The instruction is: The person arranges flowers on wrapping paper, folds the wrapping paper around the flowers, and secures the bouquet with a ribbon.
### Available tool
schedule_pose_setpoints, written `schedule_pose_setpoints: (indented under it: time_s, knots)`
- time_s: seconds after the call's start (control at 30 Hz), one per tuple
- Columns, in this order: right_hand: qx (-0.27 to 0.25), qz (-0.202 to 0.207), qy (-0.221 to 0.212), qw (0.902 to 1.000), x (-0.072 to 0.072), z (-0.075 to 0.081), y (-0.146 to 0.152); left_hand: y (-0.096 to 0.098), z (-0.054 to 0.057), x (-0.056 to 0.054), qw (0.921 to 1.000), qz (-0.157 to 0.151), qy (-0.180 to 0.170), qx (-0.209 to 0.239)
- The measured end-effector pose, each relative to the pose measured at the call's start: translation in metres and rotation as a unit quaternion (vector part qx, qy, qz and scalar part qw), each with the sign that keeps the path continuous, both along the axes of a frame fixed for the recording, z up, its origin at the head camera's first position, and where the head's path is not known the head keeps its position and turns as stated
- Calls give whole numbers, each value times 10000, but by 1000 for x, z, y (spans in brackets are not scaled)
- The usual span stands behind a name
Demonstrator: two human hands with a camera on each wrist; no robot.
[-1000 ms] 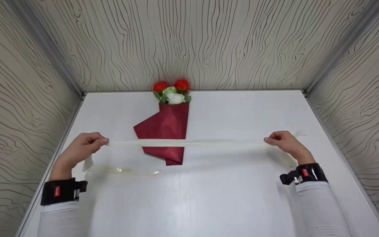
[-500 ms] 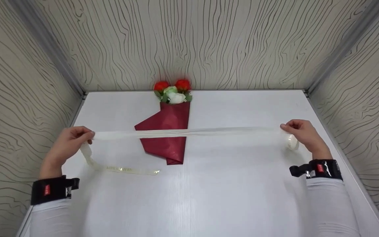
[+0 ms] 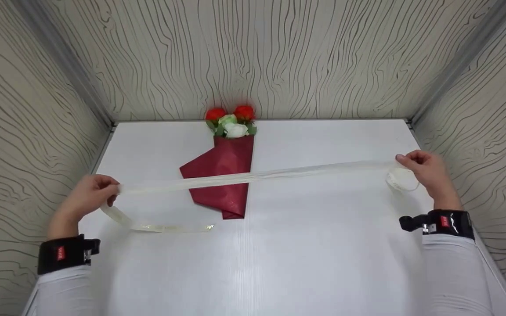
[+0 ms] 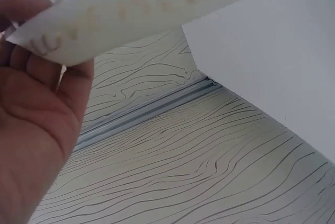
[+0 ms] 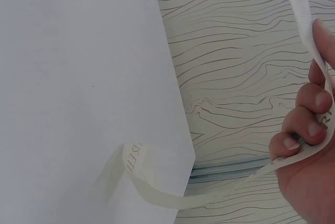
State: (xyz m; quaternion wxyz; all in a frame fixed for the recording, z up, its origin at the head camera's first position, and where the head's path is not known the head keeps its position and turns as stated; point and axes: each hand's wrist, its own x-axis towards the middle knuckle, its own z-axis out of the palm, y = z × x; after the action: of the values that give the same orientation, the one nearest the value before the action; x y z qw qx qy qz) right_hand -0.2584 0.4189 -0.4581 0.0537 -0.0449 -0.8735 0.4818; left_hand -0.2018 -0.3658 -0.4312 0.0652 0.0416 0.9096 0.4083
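A cream ribbon with gold lettering is stretched between both hands, crossing in front of a wrapped bouquet in the head view. My left hand pinches it between thumb and fingers at the left; a loose tail drops from there and lies on the table. Farther out on the right, my right hand pinches the other part, and a loop of ribbon hangs below it. In the left wrist view the lettered ribbon runs off from the fingers. The right wrist view shows ribbon passing across the palm and curled fingers.
The bouquet lies on the white table, its red and white flowers toward the back edge. Wood-patterned panels stand behind and at both sides, joined by grey corner strips.
My right hand has moved right and away from me, my left hand slightly left. The taut ribbon is longer and now slopes up to the right. The bouquet stays put.
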Motion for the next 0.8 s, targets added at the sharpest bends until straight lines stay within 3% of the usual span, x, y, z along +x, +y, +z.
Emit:
schedule_pose_setpoints:
  time_s: [0.07, 0.13, 0.2, 0.27, 0.33, 0.43, 0.5, 0.57, 0.67, 0.8]
  knots:
    - [-15, -89, 33, 10000, 1, 4, 3, -3, 3, -1, 9983, 405, 295, -301]
    - [-51, -206, 49, 9998, 3, 7, 6, -5, 8, -1, 9901, 1084, 723, -528]
    - [-122, -333, 80, 9993, 4, 9, 8, -5, 14, -3, 9741, 1849, 1163, -582]
    - [-191, -469, 159, 9986, 5, 10, 9, -3, 19, -5, 9532, 2542, 1552, -527]
    - [-214, -556, 242, 9979, 5, 11, 9, 0, 21, -7, 9382, 2924, 1809, -404]
    - [-181, -529, 213, 9982, 7, 7, 7, 2, 15, -11, 9255, 3189, 2022, -280]
    - [-133, -379, 48, 9992, 9, 1, 8, 1, 6, -13, 9261, 3296, 1835, -53]
    - [-82, -175, -189, 9996, 11, -8, 10, -2, -6, -14, 9296, 3378, 1435, 326]
    - [-51, 238, -585, 9980, 15, -26, 14, -9, -29, -13, 9332, 3407, 590, 978]
    - [63, 740, -1117, 9910, 23, -49, 16, -17, -61, -8, 9285, 3275, -162, 1746]
